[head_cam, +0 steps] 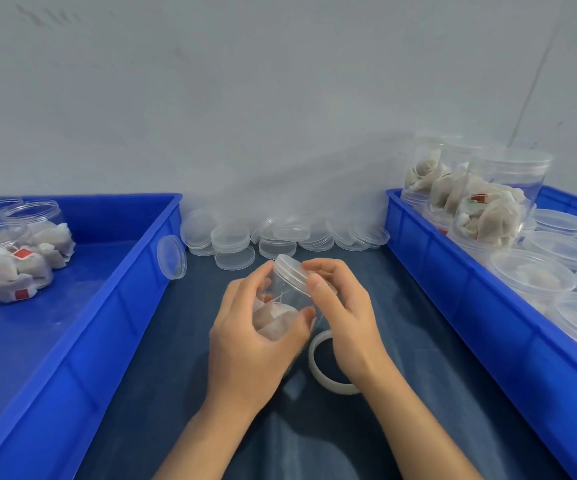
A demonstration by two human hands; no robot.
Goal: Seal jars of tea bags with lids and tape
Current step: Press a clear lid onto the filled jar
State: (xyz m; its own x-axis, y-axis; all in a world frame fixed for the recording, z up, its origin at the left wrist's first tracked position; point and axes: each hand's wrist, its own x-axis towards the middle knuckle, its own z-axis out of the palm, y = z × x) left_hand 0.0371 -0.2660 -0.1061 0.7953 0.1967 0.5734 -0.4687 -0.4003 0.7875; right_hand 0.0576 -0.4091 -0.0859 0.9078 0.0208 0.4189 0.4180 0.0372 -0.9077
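Observation:
A clear plastic jar (285, 296) with tea bags inside is held tilted above the dark table, its lidded end pointing away from me. My left hand (245, 337) grips the jar's body from below and the side. My right hand (344, 313) has its thumb and fingers curled on the clear lid (290, 268) at the jar's rim. A roll of clear tape (318, 362) lies flat on the table, just under my right wrist and partly hidden by it.
A pile of loose clear lids (280, 233) lies along the wall at the back. The left blue bin (113, 282) holds open jars with tea bags (13, 268). Lidded jars (494, 206), some stacked, fill the right blue bin (453, 271).

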